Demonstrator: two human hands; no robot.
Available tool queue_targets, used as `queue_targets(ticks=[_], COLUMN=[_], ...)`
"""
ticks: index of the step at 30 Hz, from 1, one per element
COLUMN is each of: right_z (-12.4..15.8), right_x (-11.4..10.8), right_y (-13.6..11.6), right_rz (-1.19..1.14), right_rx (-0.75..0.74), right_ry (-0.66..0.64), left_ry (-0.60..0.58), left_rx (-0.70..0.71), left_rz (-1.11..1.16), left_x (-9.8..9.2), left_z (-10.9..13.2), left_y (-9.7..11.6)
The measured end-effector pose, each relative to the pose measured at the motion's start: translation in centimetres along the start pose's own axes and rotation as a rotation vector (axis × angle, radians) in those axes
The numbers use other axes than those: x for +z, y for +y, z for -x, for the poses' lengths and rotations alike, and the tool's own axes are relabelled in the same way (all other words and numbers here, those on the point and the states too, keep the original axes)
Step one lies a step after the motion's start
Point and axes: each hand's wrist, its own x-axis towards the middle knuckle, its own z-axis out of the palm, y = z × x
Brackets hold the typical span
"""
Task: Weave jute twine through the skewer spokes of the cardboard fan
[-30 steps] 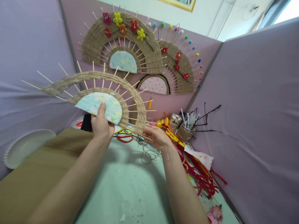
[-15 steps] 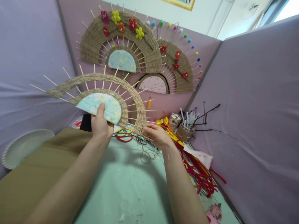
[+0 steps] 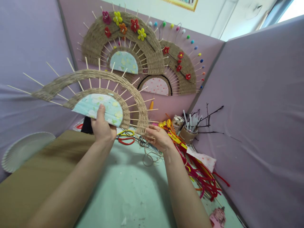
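I hold a half-round woven fan [image 3: 95, 82] upright over the table, with wooden sticks radiating through bands of brown twine. My left hand [image 3: 102, 126] grips its light blue flowered paper centre [image 3: 99, 106], thumb on the front. My right hand [image 3: 158, 137] pinches the fan's lower right end, where the twine weave stops. A loose length of twine [image 3: 149, 155] trails from there onto the green table top [image 3: 133, 190].
Two finished fans [image 3: 133, 47] with flowers and pom-poms hang on the purple back panel. Scissors [image 3: 125, 136] lie under the fan. Pipe cleaners [image 3: 201, 174], a cup of tools [image 3: 188, 133] and twigs crowd the right. Cardboard [image 3: 42, 171] and paper plates [image 3: 23, 148] sit left.
The fan has tilted and shifted slightly left and up, its left tip swinging outward. My right hand has moved a little up along the lower right edge.
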Motion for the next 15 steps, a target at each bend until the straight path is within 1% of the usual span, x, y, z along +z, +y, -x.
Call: queue_targets(ticks=[3,6,8,12,15], right_z=[-0.2,-0.3,-0.3,-0.4,-0.4], right_x=[-0.5,-0.8,-0.4,1.4,2.2], right_y=[0.0,0.0,0.4,1.3,1.5], right_rz=[-0.112,-0.114,-0.083,-0.083,-0.088], right_rx=[0.034,0.066,0.049,-0.033,-0.034], right_ry=[-0.017,-0.057,-0.050,0.012,0.023], left_ry=[-0.005,-0.001,0.014,0.038,0.036], left_rx=[0.031,0.054,0.065,0.051,0.038], left_rz=[0.003,0.030,0.054,0.056,0.057], left_x=[-0.2,-0.3,-0.3,-0.2,0.0], left_z=[-0.4,-0.9,-1.1,-0.9,-0.6], left_y=[0.2,0.3,0.2,0.0,0.0])
